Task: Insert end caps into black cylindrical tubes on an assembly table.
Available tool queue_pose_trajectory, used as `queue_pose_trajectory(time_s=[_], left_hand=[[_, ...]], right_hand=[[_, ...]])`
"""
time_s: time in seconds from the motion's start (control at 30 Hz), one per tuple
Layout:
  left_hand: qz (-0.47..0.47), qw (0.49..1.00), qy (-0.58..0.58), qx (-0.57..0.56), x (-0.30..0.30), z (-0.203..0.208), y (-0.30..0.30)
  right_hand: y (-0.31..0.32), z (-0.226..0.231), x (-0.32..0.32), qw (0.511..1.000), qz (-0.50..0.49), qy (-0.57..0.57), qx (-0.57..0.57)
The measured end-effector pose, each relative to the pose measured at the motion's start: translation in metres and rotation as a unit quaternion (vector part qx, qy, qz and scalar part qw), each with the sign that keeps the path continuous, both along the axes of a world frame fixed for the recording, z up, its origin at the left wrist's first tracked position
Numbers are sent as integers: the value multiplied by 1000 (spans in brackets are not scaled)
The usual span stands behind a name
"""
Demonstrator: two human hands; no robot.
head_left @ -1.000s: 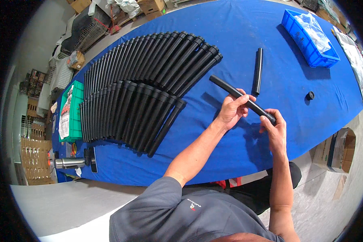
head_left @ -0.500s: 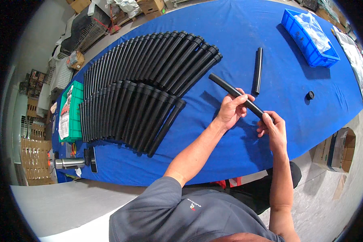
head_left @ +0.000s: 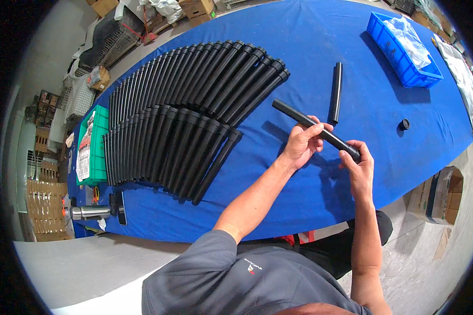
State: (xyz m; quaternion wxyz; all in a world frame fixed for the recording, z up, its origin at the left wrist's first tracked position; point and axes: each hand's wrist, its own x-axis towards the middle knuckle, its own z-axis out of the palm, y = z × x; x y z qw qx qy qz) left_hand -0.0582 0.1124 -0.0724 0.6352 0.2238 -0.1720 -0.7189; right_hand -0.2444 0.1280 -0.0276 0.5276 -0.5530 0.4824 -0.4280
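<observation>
A black plastic tube [head_left: 292, 112] is held at a slant above the blue cloth. My left hand [head_left: 304, 140] wraps round its middle, thumb on top. My right hand [head_left: 358, 167] grips the tube's near right end between thumb and fingers; whether a cap sits on that end is hard to make out. Just beyond my hands a second black tube [head_left: 337, 93] lies on the cloth. A small round black cap [head_left: 403, 124] rests to the right. On the left, several black tubes with wider collared ends [head_left: 194, 142] lie side by side in two fanned rows.
The table's blue cloth [head_left: 310, 42] runs under everything. A blue bin [head_left: 404, 73] with clear plastic bags stands at the far right. At the left edge are a green crate [head_left: 99, 147], a steel flask [head_left: 92, 212] and a phone [head_left: 122, 210]. An open carton [head_left: 439, 197] sits on the floor.
My right hand's fingers have shifted and opened out round the tube's end, showing more of it. The tube has tipped slightly, its far end a little lower; my left hand stays nearly still.
</observation>
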Motion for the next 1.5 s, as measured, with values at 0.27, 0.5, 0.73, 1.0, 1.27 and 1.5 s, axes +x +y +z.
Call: queue_pose_trajectory(time_s=[0.27, 0.5, 0.73, 1.0, 1.27, 1.5], left_hand=[[-8, 1000, 9, 3, 3, 0, 1], [-5, 1000, 0, -12, 5, -3, 1], [-4, 1000, -2, -5, 0, -1, 0], [1, 1000, 2, 1, 0, 0, 0], [-7, 1000, 0, -3, 4, -1, 1], [4, 1000, -6, 0, 3, -2, 0]], right_hand=[[-3, 0, -4, 991, 31, -65, 115], [0, 5, 1, 997, 11, -20, 72], [-1, -2, -4, 1000, 14, -5, 26], [0, -4, -3, 993, 15, -63, 95], [-2, 1, -5, 988, 32, -58, 142], [0, 4, 0, 999, 14, 3, 30]])
